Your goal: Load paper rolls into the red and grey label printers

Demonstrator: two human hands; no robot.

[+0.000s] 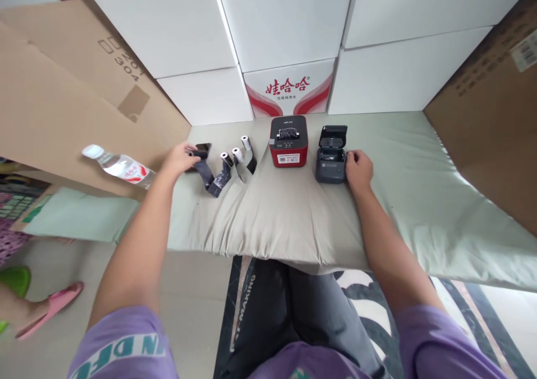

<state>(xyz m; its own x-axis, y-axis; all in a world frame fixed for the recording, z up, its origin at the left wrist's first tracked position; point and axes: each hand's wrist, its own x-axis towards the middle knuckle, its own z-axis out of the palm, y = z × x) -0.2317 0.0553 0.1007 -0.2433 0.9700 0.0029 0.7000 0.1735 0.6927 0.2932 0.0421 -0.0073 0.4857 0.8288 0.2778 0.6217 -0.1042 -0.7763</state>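
My left hand is closed at the left of the padded surface, its fingertips on the end of a dark paper strip. This strip runs in a fold toward a small paper roll. Partly behind my fingers lies a dark phone-like slab. My right hand has its fingers curled against the right side of a small dark-grey portable printer, whose lid stands raised. Left of it sits a red and black printer. White paper rolls stand near the strip.
White cartons form a wall behind the green-grey cloth surface. Brown cardboard borders the left, and another brown carton the right. A water bottle is beside my left forearm. Another person's foot in a pink slipper shows lower left.
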